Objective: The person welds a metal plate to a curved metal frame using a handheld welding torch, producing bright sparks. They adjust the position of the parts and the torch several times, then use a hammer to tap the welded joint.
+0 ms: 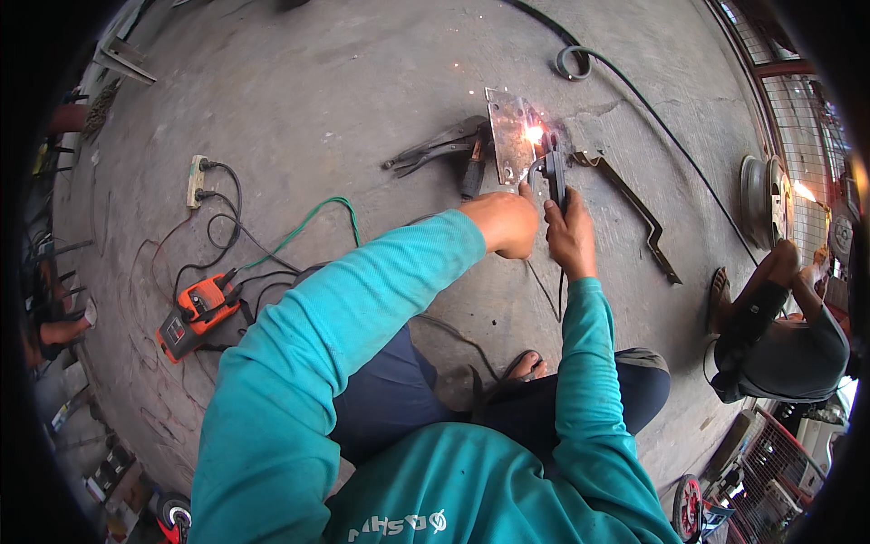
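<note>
Right hand (572, 234) wrapped round black electrode holder (555, 165), bright arc (534, 133) on metal plate (507, 136), upper middle of frame. Left hand (509, 223) curled near plate's lower edge — can't tell if pinching anything. Both bare, close to heat — burn could make holder slip.

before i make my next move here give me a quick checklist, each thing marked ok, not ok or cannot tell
1. Right-hand grip around the black holder: ok, closed on its handle.
2. Left-hand grip on the metal plate: cannot tell; a finger reaches toward the lower end, but contact is unclear.
3. Gloves worn: not ok, both hands are bare.
4. Plate free of sparking: not ok, a bright glow shows at its right side.
5. Plugs in the power strip: ok, two are in it.
6. Feet covered: not ok, the visible foot has bare toes.
</note>
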